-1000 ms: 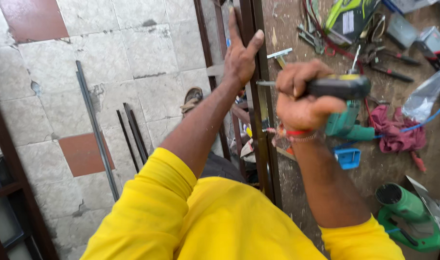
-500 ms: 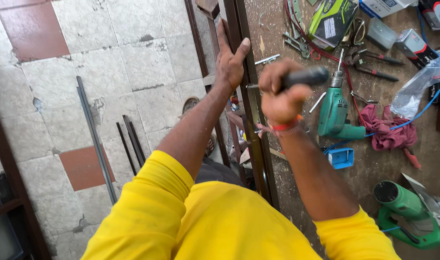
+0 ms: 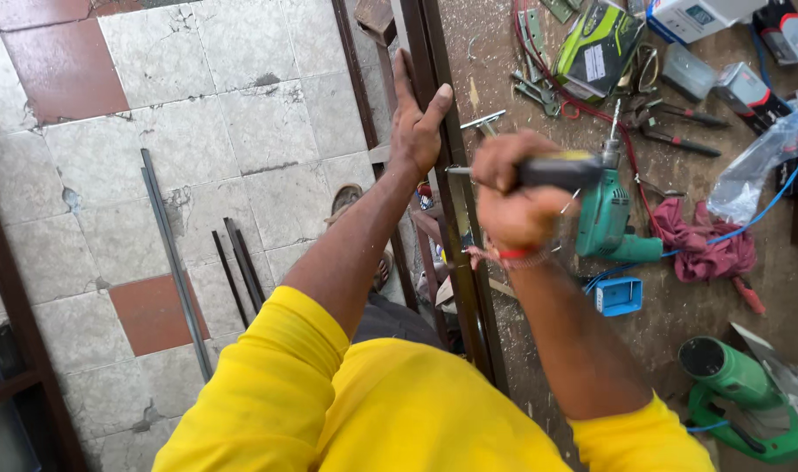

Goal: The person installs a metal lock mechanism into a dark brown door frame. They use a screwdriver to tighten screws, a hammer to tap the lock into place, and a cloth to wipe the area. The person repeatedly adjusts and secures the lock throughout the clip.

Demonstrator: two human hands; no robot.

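Tiles [image 3: 154,114], grey with a few red ones, spread out far to the left of my fingers, and on them lie a long grey metal strip [image 3: 173,262] and some short dark bars [image 3: 240,267], well apart from either hand. Nearer in, my left hand [image 3: 416,122] lies flat against the dark metal frame bar [image 3: 456,218] that runs along the edge of the workbench [image 3: 504,70]; my fingers are held straight and close together, pointing away from me, with the thumb spread out to the right across the bar's face. Just to the right of that, my right hand [image 3: 517,188] is closed in a fist around the black and yellow handle of a screwdriver [image 3: 538,170], its thin metal shaft sticking out to the left past my knuckles and its tip reaching the frame bar just below my left hand. A red thread band sits at that wrist. Right beside my fist, on the bench, lies a green electric drill [image 3: 608,218], then a small blue box [image 3: 619,295] below it, a crumpled red rag [image 3: 704,245], pliers [image 3: 678,127] and a clear plastic bag [image 3: 757,166] farther right. Another green power tool [image 3: 744,398] lies lower right, well away from my fingers.
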